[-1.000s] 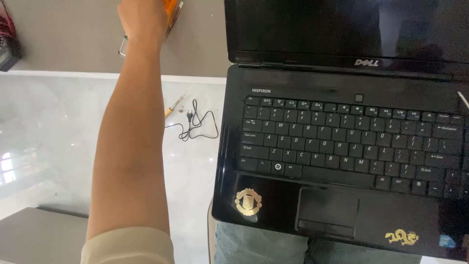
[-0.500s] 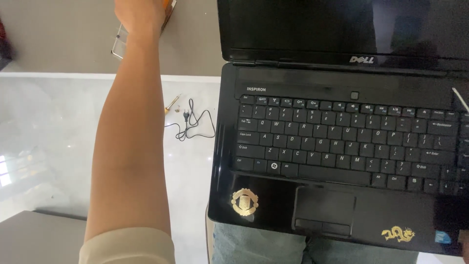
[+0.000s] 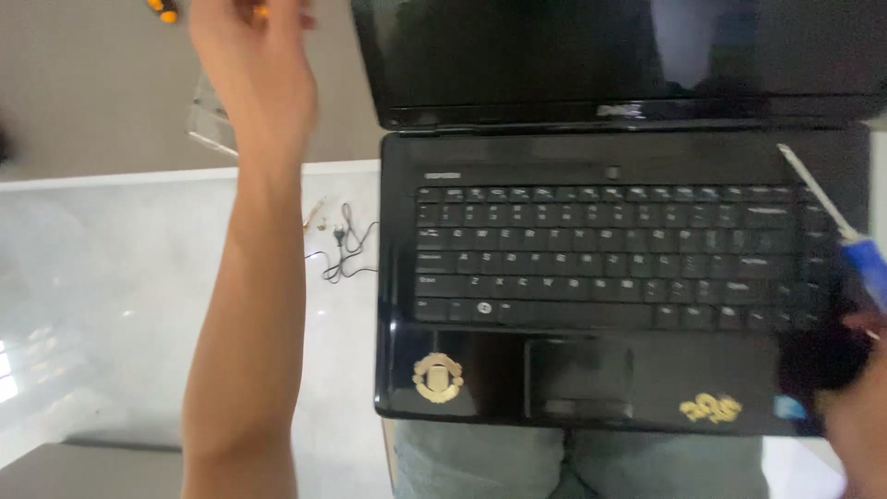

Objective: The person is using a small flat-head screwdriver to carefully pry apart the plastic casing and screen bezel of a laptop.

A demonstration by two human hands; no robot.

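A screwdriver (image 3: 845,236) has been brought over the laptop (image 3: 610,277) in the closed right hand (image 3: 855,397). The left hand (image 3: 249,65), raised and blurred, has drawn back; its grip cannot be told.

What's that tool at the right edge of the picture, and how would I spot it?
Start from the open black laptop in the middle of the view and follow its keyboard to the right end. There the right hand holds a screwdriver slanted over the last keys. Its thin silver shaft and blue handle set it apart from the all-black laptop.
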